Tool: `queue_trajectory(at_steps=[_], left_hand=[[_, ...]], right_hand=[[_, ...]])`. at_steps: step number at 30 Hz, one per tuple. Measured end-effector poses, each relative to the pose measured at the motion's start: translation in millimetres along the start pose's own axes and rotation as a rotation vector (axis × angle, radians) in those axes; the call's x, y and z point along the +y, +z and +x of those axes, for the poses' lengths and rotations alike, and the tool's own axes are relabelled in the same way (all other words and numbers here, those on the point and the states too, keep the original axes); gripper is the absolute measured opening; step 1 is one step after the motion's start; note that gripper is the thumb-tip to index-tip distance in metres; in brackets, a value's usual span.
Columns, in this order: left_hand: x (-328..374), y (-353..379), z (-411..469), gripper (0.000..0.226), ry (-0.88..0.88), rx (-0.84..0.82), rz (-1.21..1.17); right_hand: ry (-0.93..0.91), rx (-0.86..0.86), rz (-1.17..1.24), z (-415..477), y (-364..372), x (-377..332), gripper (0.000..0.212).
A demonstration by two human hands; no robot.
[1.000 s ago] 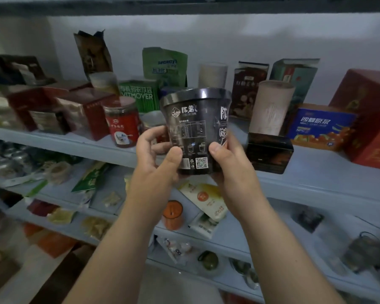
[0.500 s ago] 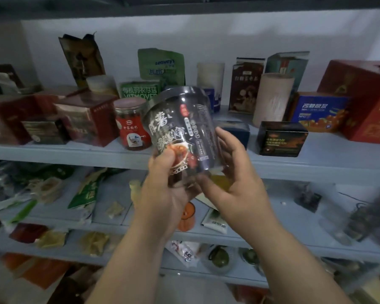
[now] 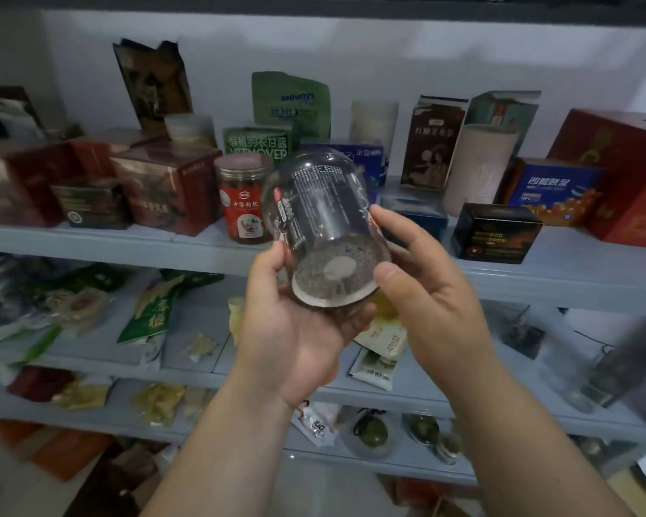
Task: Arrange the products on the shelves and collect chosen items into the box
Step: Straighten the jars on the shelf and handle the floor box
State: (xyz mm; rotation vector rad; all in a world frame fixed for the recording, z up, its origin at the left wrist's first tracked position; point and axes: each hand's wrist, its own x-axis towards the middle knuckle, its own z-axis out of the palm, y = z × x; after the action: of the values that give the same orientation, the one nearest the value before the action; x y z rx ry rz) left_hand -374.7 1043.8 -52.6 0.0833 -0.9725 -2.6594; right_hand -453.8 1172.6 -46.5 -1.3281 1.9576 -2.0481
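Just off the front edge of the top shelf (image 3: 575, 255), the cup (image 3: 325, 214) lies tilted, base toward the person, top pointing back at it. The left hand (image 3: 291, 330) cradles it with a curled grip beneath, and the right hand (image 3: 429, 292) clasps its side.

Black cup (image 3: 325, 218): tilted, pale base facing the camera, top pointing toward the upper shelf, white print on its glossy side.
Left hand (image 3: 291, 330): palm up under the base, thumb on the cup's left side.
Right hand (image 3: 437, 292): thumb on the base rim, fingers against the cup's right side.
Upper shelf (image 3: 127, 244): red-labelled jar (image 3: 244, 203) at the front edge, just behind the cup; small black box (image 3: 496, 233) at the front edge, further right.
Lower shelf (image 3: 202, 363): green pouch (image 3: 148, 311) lying flat.
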Motion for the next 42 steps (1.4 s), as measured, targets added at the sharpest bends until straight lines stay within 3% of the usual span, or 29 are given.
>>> queue_trajectory(at_steps=[4,9,13,16,21,24,26,29,34,42], left_hand=[[6,-11,0,0.054,0.052,-0.026,0.102],[14,-21,-3,0.069,0.092,-0.097,0.081],[18,-25,-3,0.07,0.035,-0.139,0.046],[19,-26,0,0.057,0.047,-0.1,0.068],[26,-31,8,0.05,0.121,-0.002,0.206],[27,-36,10,0.068,0.124,-0.081,0.265],[23,-41,12,0.092,0.113,-0.083,0.332],[18,-41,20,0.102,0.142,-0.032,0.437],[14,-20,38,0.096,0.262,0.035,0.906],[-9,32,76,0.095,0.452,0.157,1.317]], right_hand=[[-0.074,-0.036,-0.128,0,9,0,0.043],[-0.077,-0.124,-0.062,-4,18,4,0.046],[0.153,-0.138,0.036,0,20,7,0.082],[0.19,-0.212,0.013,1,19,9,0.092],[0.097,-0.182,-0.066,2,17,12,0.075],[0.028,-0.138,-0.082,-1,16,15,0.059],[0.044,-0.123,-0.07,-2,17,16,0.05],[0.123,-0.042,0.032,4,16,16,0.045],[0.172,0.079,-0.016,37,-11,8,0.075],[0.223,0.147,-0.248,78,-71,-1,0.059]])
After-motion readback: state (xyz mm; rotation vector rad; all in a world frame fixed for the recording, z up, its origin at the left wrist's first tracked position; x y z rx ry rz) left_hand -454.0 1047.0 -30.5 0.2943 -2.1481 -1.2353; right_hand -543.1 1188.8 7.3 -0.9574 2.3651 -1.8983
